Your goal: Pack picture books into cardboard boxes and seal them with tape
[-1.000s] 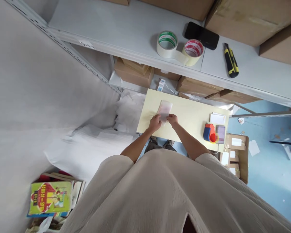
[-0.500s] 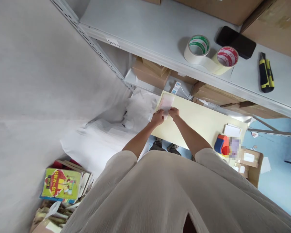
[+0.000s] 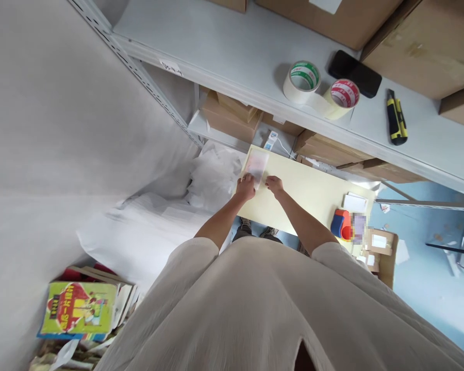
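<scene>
A thin, pale pink packet (image 3: 257, 162) with a translucent look lies at the left end of the cream tabletop (image 3: 305, 180). My left hand (image 3: 246, 187) rests on its near left part, fingers laid over it, covering that corner. To the right of the packet and a little apart from it is my right hand (image 3: 274, 184). Its fingers are curled and pressed together over the table; whether anything small is between them cannot be made out.
Above the table, a grey shelf (image 3: 232, 67) bears two tape rolls (image 3: 302, 82), a black phone-like object (image 3: 354, 73) and a yellow-black utility knife (image 3: 396, 118). A red-blue tape dispenser (image 3: 341, 224) stands at the table's right end. White sheeting (image 3: 150, 226) and books (image 3: 79, 309) are at left.
My right hand has let go of the packet and moved slightly right of it. The left hand has shifted onto the packet's left side. The camera view has turned a little.
</scene>
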A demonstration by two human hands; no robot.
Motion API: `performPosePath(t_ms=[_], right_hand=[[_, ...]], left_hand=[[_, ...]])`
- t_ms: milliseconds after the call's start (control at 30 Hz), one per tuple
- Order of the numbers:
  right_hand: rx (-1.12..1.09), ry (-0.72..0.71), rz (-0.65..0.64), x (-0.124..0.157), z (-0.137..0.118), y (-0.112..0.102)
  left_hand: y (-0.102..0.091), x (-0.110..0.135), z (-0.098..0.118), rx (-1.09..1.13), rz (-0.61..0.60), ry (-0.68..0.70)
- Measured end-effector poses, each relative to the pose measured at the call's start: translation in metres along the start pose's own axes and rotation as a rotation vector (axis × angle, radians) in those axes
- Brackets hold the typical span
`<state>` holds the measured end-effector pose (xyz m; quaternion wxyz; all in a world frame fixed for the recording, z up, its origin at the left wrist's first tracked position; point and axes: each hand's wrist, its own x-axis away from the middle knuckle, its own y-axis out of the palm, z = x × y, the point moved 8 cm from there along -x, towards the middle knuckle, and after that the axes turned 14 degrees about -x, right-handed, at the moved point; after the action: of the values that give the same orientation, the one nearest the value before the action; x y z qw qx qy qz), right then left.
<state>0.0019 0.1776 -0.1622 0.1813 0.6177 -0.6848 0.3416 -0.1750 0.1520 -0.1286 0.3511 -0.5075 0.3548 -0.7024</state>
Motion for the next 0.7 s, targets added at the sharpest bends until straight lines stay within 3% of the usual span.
performPosePath(t_ms=[133, 267, 500, 700], right_hand=[[-0.125, 0.087, 0.05, 0.028, 0.015, -0.027], [-0.139, 0.11, 0.044, 0.054, 0.023, -0.053], [-0.094, 0.05, -0.069, 0.089, 0.031, -0.085], [-0.041, -0.014, -0.206, 0.117, 0.062, -0.087]], left_hand=[[0.007, 0.004, 0.004, 0.057, 0.015, -0.011], [0.012, 0.03, 0.011, 0.144, 0.113, -0.041], [0.035, 0.107, 0.03, 0.231, 0.197, -0.206], [0.073, 0.19, 0.059, 0.246, 0.284, -0.364]])
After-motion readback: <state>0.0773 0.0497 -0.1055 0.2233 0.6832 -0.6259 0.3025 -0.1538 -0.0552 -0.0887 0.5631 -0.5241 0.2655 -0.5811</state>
